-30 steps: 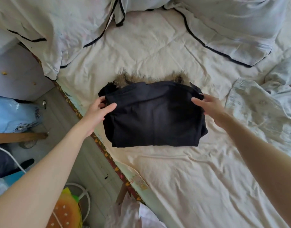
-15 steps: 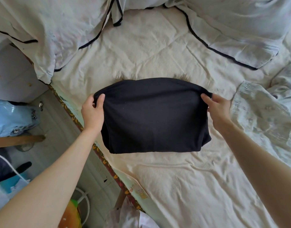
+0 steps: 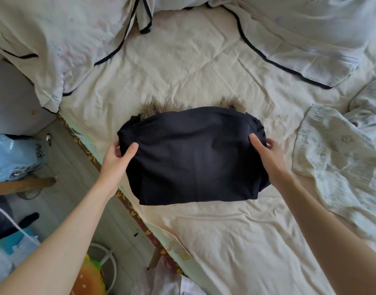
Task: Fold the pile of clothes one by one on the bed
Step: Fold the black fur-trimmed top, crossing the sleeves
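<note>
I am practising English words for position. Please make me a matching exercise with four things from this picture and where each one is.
Things:
1. dark folded garment
2. fur trim
3. pale patterned garment
4. left hand

Places:
A. spread on the bed's right side
B. grips the dark garment's left edge
C. centre of the bed
D. sticks out behind the dark garment

Pairs: 1-C, 2-D, 3-A, 4-B

Left hand [image 3: 115, 159]: grips the left end of the folded dark navy fabric garment [image 3: 193, 156], thumb on top.
Right hand [image 3: 268, 158]: grips its right end, thumb on top.
Forearms: bare, extended from below.
</note>
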